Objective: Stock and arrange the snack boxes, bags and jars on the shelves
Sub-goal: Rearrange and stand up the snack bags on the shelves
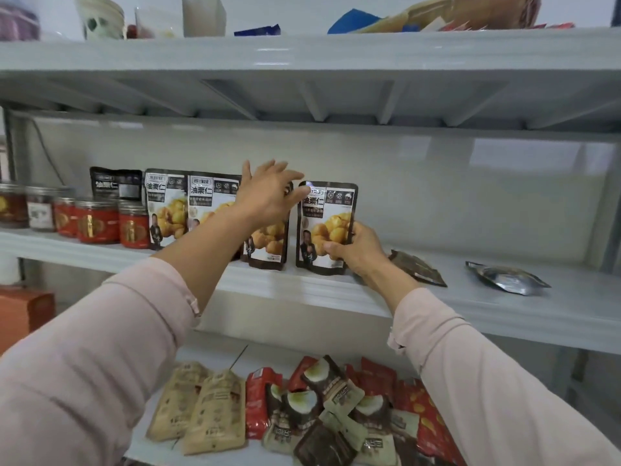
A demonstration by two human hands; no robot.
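Glossy flat pouch (324, 210) upright, fingers of right hand (358, 252) grasping it, left hand (268, 193) fingers spread, released

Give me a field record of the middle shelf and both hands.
right hand: grips the upright black-and-white chestnut pouch low down
left hand: open, fingers spread at that pouch's top corner; contact unclear
row: matching pouches standing to its left
jars: red-labelled clear jars, far left
lying flat: brown foil pouch and silver foil pouch, right end
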